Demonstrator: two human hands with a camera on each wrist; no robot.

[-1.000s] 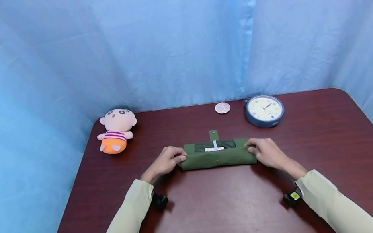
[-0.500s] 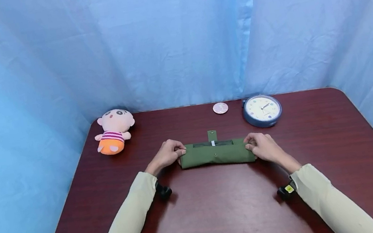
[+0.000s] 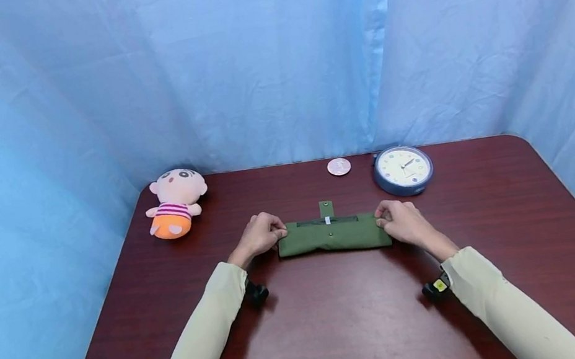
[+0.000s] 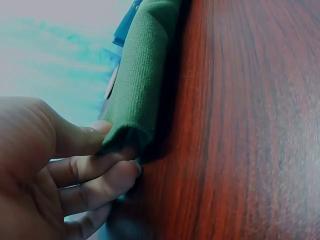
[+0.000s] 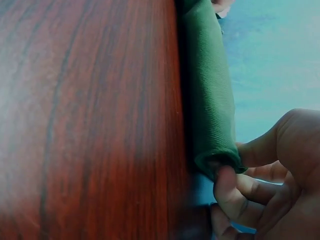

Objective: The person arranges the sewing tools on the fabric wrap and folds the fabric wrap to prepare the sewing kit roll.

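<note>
A green cloth pouch point(image 3: 308, 241) lies across the middle of the table with its near side folded over toward the back. Its snap tab point(image 3: 326, 208) sticks out at the far edge, and a thin strip of dark mesh with a white strap point(image 3: 327, 221) shows behind the fold. My left hand point(image 3: 259, 235) pinches the left end of the fold between thumb and fingers. At the right end, my right hand point(image 3: 404, 222) pinches the fold the same way. Both wrist views show the rolled cloth point(image 4: 140, 70) with fingertips inside its end; the pouch's contents are hidden.
A plush doll point(image 3: 174, 203) lies at the table's back left. Near the back edge are a round pinkish disc point(image 3: 339, 166) and a blue-rimmed clock point(image 3: 403, 170). Blue curtains point(image 3: 258, 65) surround the dark red wooden table point(image 3: 318, 338).
Both hands have carried the near edge of the pouch away from me, over the mesh pocket. The white label seen there earlier is now covered, and less of the strap shows.
</note>
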